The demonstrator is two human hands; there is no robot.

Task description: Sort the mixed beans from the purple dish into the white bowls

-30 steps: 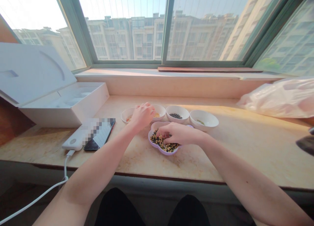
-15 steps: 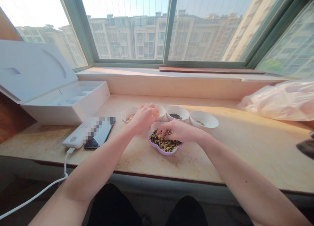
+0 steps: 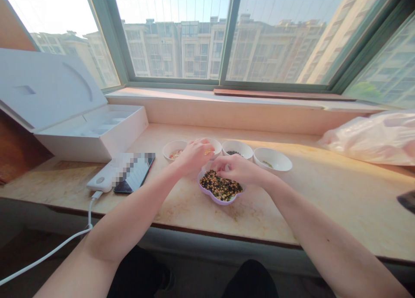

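Observation:
My left hand [image 3: 194, 156] hangs with curled fingers over the rim of a white bowl [image 3: 218, 144], and yellow beans [image 3: 207, 152] show at my fingertips. My right hand [image 3: 235, 169] is pinched just above a lilac flower-shaped dish [image 3: 220, 198] heaped with mixed dark and yellow beans [image 3: 220, 185]. Whatever my fingers may hold is hidden. A white bowl of reddish beans [image 3: 174, 152] stands left of my left hand. To the right are white bowls of black beans [image 3: 236, 150] and green beans [image 3: 272, 159].
The items stand on a beige marble windowsill [image 3: 259, 211]. At the left are an open white box [image 3: 90, 134], a white power bank [image 3: 102, 181] with its cable, and a phone [image 3: 134, 175] partly pixelated. A plastic bag [image 3: 369, 140] lies at the right, below a large window.
My right hand has risen out of the bean mix, showing more of the dish. My left hand has shifted right over the white bowl. The whole view has drifted slightly.

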